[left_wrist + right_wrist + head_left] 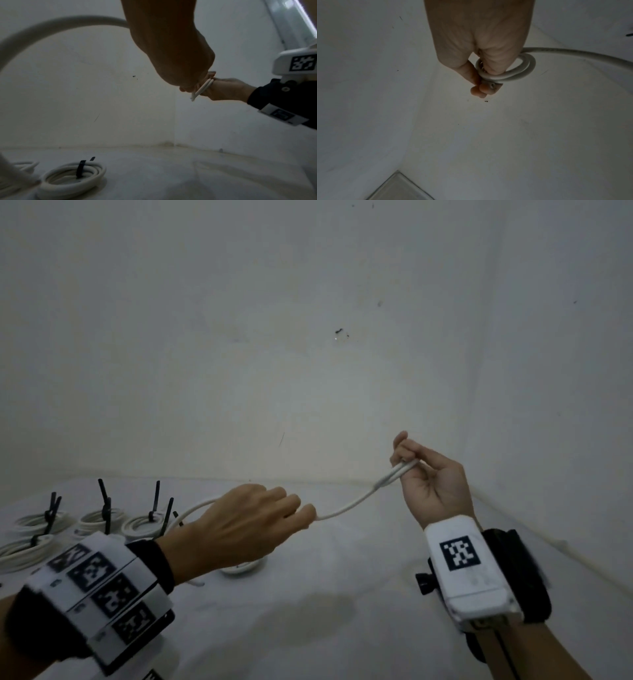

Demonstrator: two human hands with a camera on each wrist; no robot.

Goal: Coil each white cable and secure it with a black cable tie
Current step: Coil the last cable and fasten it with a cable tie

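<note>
Fingers (pixel 406 455) of the right hand (pixel 432 487) curl around a small loop of white cable (pixel 349 506); the left hand (pixel 239 525), centre frame, seemingly grips its slack.

Smooth matt white plastic-sheathed cable (pixel 346 508), glossy black plastic ties (pixel 104 505), matt white table covering (pixel 342 628), scuffed wall (pixel 308 337)

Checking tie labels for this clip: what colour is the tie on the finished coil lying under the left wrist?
Black, wrapped around the white coil; the tie shows best in the left wrist view.
</note>
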